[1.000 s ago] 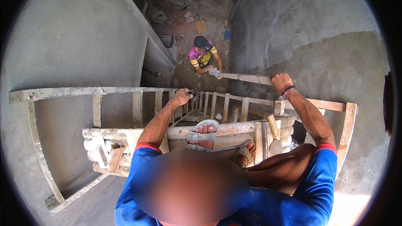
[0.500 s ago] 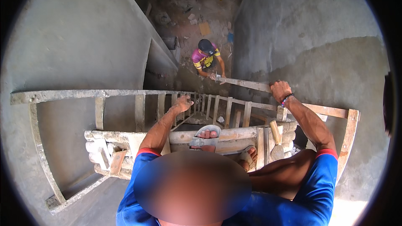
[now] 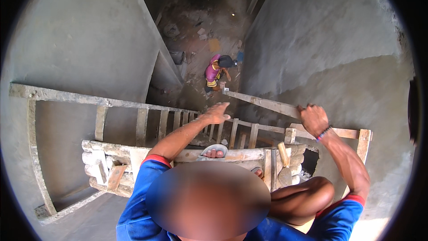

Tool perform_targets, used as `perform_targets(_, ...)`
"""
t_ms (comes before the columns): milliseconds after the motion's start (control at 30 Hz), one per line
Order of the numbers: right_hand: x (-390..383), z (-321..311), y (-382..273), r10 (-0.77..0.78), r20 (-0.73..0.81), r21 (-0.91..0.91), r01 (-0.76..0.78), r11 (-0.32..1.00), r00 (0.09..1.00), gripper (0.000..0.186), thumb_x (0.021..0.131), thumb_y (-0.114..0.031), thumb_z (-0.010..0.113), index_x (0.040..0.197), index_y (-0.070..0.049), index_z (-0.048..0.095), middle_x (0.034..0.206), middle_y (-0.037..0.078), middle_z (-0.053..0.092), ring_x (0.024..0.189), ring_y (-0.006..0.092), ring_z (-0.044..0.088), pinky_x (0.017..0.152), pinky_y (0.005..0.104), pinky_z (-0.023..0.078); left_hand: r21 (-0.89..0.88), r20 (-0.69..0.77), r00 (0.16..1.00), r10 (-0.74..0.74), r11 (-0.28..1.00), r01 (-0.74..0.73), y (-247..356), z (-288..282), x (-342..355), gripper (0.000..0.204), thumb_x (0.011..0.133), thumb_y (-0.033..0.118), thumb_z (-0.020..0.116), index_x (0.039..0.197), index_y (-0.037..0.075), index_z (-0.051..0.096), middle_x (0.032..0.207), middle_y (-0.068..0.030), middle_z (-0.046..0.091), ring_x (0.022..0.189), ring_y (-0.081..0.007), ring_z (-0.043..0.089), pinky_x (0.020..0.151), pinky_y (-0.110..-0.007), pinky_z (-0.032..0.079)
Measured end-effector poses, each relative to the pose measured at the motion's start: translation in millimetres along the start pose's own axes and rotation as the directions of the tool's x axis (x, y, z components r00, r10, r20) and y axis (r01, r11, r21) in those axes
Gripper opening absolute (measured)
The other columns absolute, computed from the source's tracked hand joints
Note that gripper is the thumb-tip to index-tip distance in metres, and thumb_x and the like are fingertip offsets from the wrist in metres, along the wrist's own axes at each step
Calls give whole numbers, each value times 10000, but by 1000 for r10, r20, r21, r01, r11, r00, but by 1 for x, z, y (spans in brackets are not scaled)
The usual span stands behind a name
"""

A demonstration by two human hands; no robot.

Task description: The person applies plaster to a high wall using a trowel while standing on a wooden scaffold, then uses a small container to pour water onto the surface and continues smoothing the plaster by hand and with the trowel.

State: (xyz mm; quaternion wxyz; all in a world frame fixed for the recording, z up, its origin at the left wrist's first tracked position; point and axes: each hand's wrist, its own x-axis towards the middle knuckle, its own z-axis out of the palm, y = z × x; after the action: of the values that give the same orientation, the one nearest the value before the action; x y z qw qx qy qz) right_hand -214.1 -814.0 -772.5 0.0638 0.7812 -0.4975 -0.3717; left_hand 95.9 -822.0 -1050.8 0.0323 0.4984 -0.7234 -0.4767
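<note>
A: Head view, looking straight down a narrow shaft between grey plastered walls. The right hand point(image 3: 313, 119) is closed around the upper end of a long plank point(image 3: 263, 103).

B: And where does the plank run?

A: It slants down and away to the left, toward a person point(image 3: 215, 72) standing far below on the rubble floor. Its lower end is by that person's hands; whether they grip it I cannot tell.

B: The left hand?

A: The left hand point(image 3: 217, 114) is stretched forward, fingers loosely open, holding nothing. It hangs over the rungs of a wooden frame point(image 3: 141, 125), just beside the plank but apart from it.

B: What is underfoot?

A: A platform of bundled poles point(image 3: 104, 160) lashed across the frame. One foot in a sandal point(image 3: 214, 151) rests on it, toes showing. The right knee point(image 3: 312, 192) is bent up at the right side, below the right arm.
</note>
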Motion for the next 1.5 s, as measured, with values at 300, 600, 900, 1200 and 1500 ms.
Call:
perform_targets(300,-151,-193,42,89,-144,-80,-102,992,985,568,626,-161,759,1173,-159,606,846,103,603,832,278,600,688,379,488,52,-274,861,429,900,-432,132,-8,16,979,764,257,738,1494,65,115,1474,-253,211,1363,-430,238,1117,-500,237)
perform_targets(600,-248,-274,68,141,45,-139,-134,981,989,607,588,-64,767,1165,-64,583,877,126,544,821,272,585,705,414,495,62,-346,587,732,642,-764,177,-28,5,635,678,65,737,1244,19,454,1129,-150,539,1105,-324,520,956,-438,400)
perform_targets(900,-187,-173,16,322,-227,632,-113,767,919,467,823,-134,604,1268,-42,496,1145,124,492,1016,252,557,875,421,479,196,-485,432,760,576,-793,259,-103,-58,480,725,58,661,1164,30,469,958,-130,546,940,-314,563,816,-423,419)
perform_targets(1200,-37,-143,-74,-11,-171,358,52,-932,985,452,944,-229,479,1354,-49,419,1349,104,415,1148,247,511,993,429,442,710,-649,-298,700,415,-569,351,-178,-133,397,688,191,714,918,-34,481,764,-200,527,678,-323,576,627,-427,422)
perform_targets(1500,52,-147,-112,197,-659,205,425,-882,726,441,929,-162,549,1334,-42,424,1293,116,493,1157,229,508,1010,428,420,470,-666,242,705,649,-598,253,-241,-119,654,738,340,676,1139,-28,314,1022,-261,434,927,-381,486,793,-463,386)
